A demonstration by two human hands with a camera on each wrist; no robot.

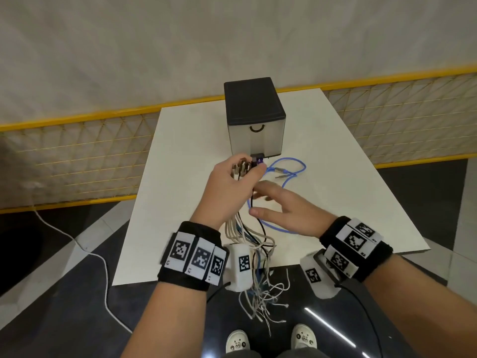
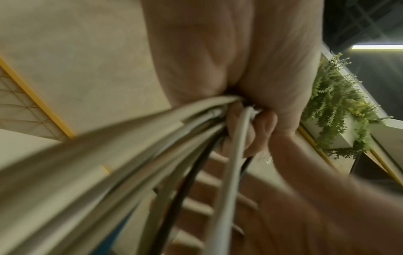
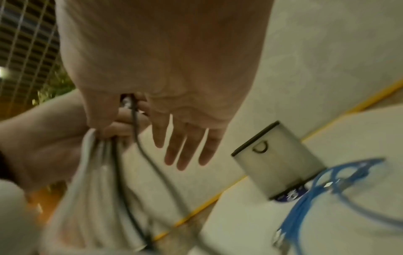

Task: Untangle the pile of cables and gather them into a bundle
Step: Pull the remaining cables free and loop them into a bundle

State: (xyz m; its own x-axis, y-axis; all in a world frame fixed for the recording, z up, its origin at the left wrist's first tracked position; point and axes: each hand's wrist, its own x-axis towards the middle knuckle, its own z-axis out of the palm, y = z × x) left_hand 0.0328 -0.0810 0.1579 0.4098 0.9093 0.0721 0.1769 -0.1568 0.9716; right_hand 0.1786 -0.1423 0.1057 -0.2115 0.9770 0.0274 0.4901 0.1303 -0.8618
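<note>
My left hand (image 1: 241, 177) is raised over the white table (image 1: 335, 202) and grips a bundle of white, grey and black cables (image 1: 244, 228) just under their plugs (image 1: 241, 166). Their loose ends hang past the table's front edge (image 1: 260, 298). In the left wrist view the fingers (image 2: 259, 127) curl round the bundle (image 2: 152, 138). A blue cable (image 1: 290, 171) lies looped on the table. My right hand (image 1: 265, 200) hovers above it beside the bundle, and its straight, spread fingers (image 3: 185, 151) hold nothing.
A small drawer box (image 1: 254, 117) with a dark lid stands behind the hands, and a purple tag (image 1: 259, 160) lies at its base. A yellow mesh fence (image 1: 77, 151) runs behind the table. A white cord (image 1: 77, 244) trails over the floor on the left.
</note>
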